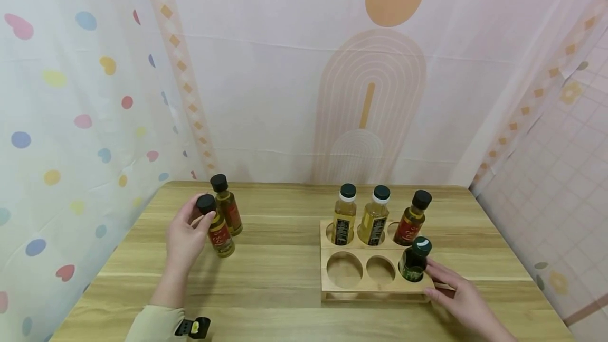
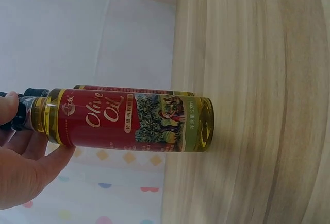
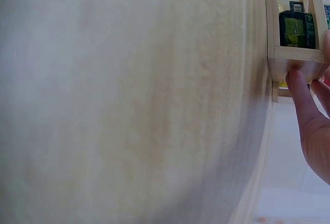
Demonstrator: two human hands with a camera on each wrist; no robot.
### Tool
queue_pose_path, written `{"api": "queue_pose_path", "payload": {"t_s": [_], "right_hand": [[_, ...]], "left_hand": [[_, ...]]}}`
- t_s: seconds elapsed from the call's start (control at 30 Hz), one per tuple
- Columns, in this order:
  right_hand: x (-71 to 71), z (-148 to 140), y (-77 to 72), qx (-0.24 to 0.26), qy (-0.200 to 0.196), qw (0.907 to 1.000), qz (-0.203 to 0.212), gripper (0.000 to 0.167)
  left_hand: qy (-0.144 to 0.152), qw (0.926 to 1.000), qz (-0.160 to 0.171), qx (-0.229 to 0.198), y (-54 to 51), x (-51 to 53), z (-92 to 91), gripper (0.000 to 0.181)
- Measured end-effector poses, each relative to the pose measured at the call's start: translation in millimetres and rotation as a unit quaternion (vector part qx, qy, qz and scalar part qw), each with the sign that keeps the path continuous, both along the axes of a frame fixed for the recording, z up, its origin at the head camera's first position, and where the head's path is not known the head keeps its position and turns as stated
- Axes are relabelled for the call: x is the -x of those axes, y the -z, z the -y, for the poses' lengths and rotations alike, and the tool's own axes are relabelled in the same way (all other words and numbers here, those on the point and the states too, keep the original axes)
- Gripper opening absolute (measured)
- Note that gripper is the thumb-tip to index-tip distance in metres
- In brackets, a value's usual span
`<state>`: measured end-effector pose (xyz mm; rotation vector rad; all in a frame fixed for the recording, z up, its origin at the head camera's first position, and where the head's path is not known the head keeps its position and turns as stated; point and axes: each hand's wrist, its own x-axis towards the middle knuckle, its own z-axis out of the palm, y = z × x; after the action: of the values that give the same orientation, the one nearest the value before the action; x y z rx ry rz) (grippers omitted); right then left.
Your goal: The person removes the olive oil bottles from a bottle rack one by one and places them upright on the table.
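Observation:
My left hand (image 1: 187, 236) grips an olive oil bottle (image 1: 220, 237) near its black cap, thumb on one side and fingers on the other. The bottle is close to upright; its red label reads "Olive Oil" in the left wrist view. A second black-capped bottle (image 1: 231, 212) stands just behind it, partly covered in that view. My right hand (image 1: 463, 297) touches the right end of a two-tier wooden bottle rack (image 1: 375, 296), with fairly straight fingers. A dark bottle with a green cap (image 1: 415, 265) sits in the front right hole, beside that hand.
The rack's back row holds two pale-oil bottles with green caps, one at left (image 1: 344, 220) and one in the middle (image 1: 374, 221), plus a red-labelled bottle (image 1: 409, 224) at right. Two front holes hold no bottle. Patterned curtains (image 1: 266, 94) border the wooden table (image 1: 266, 300).

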<state>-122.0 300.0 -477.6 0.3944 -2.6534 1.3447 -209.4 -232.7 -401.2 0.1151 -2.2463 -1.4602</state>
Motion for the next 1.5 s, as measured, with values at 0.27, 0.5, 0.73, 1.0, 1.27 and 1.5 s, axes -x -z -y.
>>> {"api": "queue_pose_path", "payload": {"t_s": [0.27,0.5,0.73,1.0,1.27,1.5], "right_hand": [[-0.4,-0.2,1.3,0.000,-0.002,1.0000,-0.005,0.045],[-1.3,-1.1,2.8,0.003,-0.006,1.0000,-0.005,0.046],[-1.8,-2.3,3.6,0.012,-0.015,0.9997,-0.018,0.046],[-1.3,-2.0,3.1,0.013,-0.012,0.9998,-0.007,0.047],[-0.8,-2.1,3.1,0.017,-0.015,0.9996,-0.015,0.046],[-0.5,-2.2,2.6,0.014,-0.014,0.9997,-0.011,0.046]], "left_hand": [[0.004,0.9999,0.012,-0.010,1.1,1.6,-0.2,0.037],[0.012,0.9999,-0.004,0.005,2.8,2.7,0.4,0.036],[0.027,0.9990,-0.012,0.034,3.8,2.2,5.2,0.038],[0.030,0.9994,-0.011,0.015,4.3,-4.1,12.3,0.053],[0.036,0.9983,-0.041,0.021,4.8,-16.8,19.8,0.055],[0.024,0.9976,-0.046,0.046,4.2,-25.3,20.2,0.050]]}}
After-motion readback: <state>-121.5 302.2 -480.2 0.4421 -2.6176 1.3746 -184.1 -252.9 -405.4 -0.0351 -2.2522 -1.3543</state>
